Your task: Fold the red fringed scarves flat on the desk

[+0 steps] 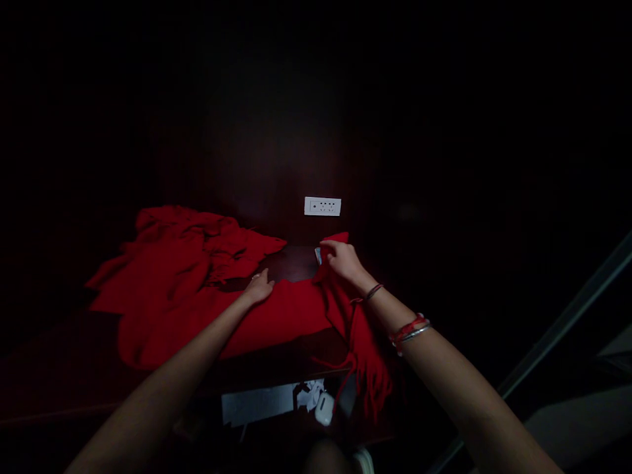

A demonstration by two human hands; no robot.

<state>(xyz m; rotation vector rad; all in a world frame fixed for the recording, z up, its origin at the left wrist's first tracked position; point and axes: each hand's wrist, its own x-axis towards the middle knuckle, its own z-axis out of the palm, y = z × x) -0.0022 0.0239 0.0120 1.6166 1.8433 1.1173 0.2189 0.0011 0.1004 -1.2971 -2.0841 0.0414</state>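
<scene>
1. Two bare hands are working at the centre of the frame, and a red fringed cloth is spreading beneath them, from left of centre to right of centre, on a dark tabletop.
2. The right hand, just right of centre, is gripping: its fingers are closing together on a raised fold of the cloth, with a red corner standing up just above the knuckles.
3. Over to the left hand, near mid-frame: it is lying at the cloth's upper edge, the red fabric running directly below and to either side of it. Its fingertips are pointing up the frame, a ring is showing on one finger, and whether they are pinching any fabric I cannot tell.
4. Below the right wrist, the fringe is hanging in loose strands toward the lower right of centre.
5. Left of centre, a rumpled red heap is sitting in folds; whether it is joining the same cloth is hard to tell.
6. A small pale object is peeking out just left of the right fingers, and a white wall socket is showing above them.
7. Down at bottom centre, a white case is lying beside crumpled paper.
</scene>
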